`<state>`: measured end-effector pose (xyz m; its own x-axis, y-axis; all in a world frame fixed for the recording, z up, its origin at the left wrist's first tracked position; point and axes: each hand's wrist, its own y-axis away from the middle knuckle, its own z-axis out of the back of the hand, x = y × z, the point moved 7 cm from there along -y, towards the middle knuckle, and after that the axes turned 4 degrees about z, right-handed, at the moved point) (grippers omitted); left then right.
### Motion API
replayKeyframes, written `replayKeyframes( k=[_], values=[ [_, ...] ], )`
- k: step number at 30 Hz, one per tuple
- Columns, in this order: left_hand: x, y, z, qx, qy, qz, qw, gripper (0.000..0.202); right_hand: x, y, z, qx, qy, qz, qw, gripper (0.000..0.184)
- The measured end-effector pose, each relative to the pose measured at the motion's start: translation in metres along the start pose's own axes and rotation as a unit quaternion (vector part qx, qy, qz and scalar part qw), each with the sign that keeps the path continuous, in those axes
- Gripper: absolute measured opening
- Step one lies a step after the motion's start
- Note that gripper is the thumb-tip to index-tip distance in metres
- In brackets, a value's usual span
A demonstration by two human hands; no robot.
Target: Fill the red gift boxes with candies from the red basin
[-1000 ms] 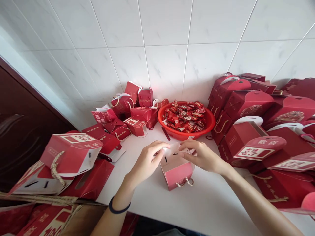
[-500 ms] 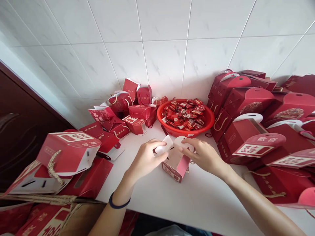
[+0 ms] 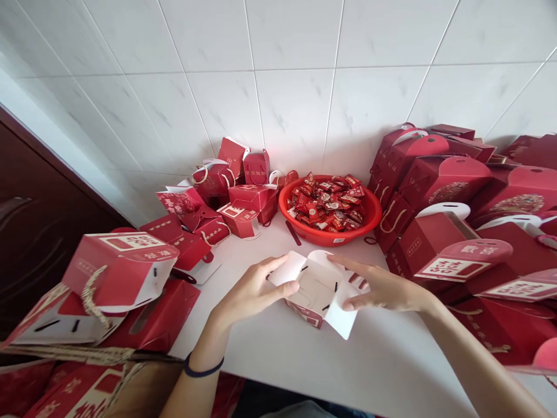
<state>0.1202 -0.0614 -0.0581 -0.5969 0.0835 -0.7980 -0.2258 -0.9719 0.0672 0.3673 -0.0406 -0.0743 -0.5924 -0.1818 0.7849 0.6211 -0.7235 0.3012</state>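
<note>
A small red gift box with white inner flaps spread wide stands on the white table in front of me. My left hand pinches its left flap between thumb and fingers. My right hand holds the right flaps apart, fingers around their edges. A dark band sits on my left wrist. Just behind the box is a red basin heaped with red wrapped candies.
Folded small red boxes cluster at the back left by the tiled wall. Larger red boxes pile up on the right. More red boxes and a cardboard carton edge lie at the left, beside a dark wooden door.
The box's top flaps, held nearly together a second ago, are now pulled wide apart, white insides showing. Both hands moved outward with the flaps.
</note>
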Motion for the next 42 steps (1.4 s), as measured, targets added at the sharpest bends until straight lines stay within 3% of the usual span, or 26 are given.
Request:
replayKeyframes(
  k=[4, 9, 12, 17, 26, 29, 32, 37, 42],
  values=[
    [0.000, 0.002, -0.012, 0.101, 0.008, -0.009, 0.995, 0.072, -0.004, -0.004, -0.010, 0.012, -0.023, 0.006, 1.000, 0.111],
    [0.008, 0.002, -0.012, 0.071, 0.041, 0.121, 0.989, 0.093, 0.003, -0.006, -0.004, 0.009, 0.016, -0.001, 1.000, 0.110],
    [0.005, 0.003, -0.015, 0.088, 0.123, 0.153, 0.977, 0.097, 0.003, -0.007, -0.003, 0.006, 0.022, 0.002, 1.000, 0.110],
    [0.003, 0.003, -0.016, 0.072, 0.239, 0.152, 0.956, 0.094, -0.005, -0.011, -0.003, 0.001, 0.006, 0.009, 1.000, 0.112],
    [0.000, 0.003, -0.021, 0.090, 0.305, 0.142, 0.937, 0.078, 0.004, -0.013, 0.002, -0.016, -0.015, 0.043, 0.999, 0.108],
    [-0.003, 0.000, -0.025, 0.086, 0.329, 0.161, 0.927, 0.083, 0.003, -0.015, 0.001, -0.010, -0.007, 0.029, 1.000, 0.109],
    [-0.007, -0.001, -0.030, 0.096, 0.367, 0.135, 0.915, 0.087, 0.000, -0.017, 0.002, -0.009, -0.015, 0.024, 1.000, 0.111],
    [0.018, 0.001, -0.033, 0.082, 0.361, 0.145, 0.918, 0.113, -0.002, -0.022, 0.002, 0.007, -0.105, 0.070, 0.992, 0.112],
    [0.040, -0.009, -0.036, 0.092, 0.295, 0.113, 0.944, 0.094, -0.006, -0.033, 0.003, 0.017, -0.137, 0.104, 0.985, 0.113]
  ],
)
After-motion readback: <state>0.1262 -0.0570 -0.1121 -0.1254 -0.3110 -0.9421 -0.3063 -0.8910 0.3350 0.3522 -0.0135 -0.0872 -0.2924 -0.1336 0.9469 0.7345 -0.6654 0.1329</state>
